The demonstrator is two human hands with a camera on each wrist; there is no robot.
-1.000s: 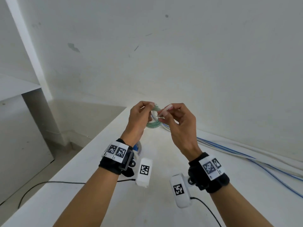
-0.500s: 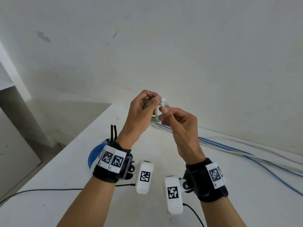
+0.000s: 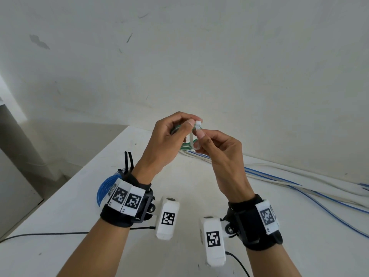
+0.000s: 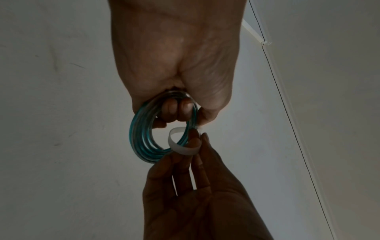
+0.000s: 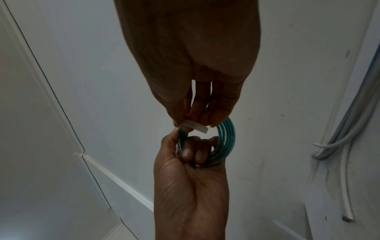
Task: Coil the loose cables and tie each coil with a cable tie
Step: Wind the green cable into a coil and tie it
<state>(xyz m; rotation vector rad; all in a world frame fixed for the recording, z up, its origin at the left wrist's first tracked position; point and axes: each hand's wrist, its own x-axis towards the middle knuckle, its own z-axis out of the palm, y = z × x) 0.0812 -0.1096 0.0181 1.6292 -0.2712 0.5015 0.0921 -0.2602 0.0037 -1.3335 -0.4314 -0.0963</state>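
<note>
Left hand (image 3: pixel 163 140) is gripping the green coil (image 4: pixel 144 138) while right hand (image 3: pixel 219 154) is pinching the white tie (image 4: pixel 180 146) looped around it, blue coil (image 3: pixel 105 188) near the desk's left edge looking tied already, loose cables (image 3: pixel 279 180) still waiting along the back edge.

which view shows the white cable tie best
The left wrist view: there the white plastic cable tie curves as an open loop around the green-and-clear cable coil, pinched by the right hand. The head view shows its head and a strip between fingertips; the right wrist view shows only a short strip.
</note>
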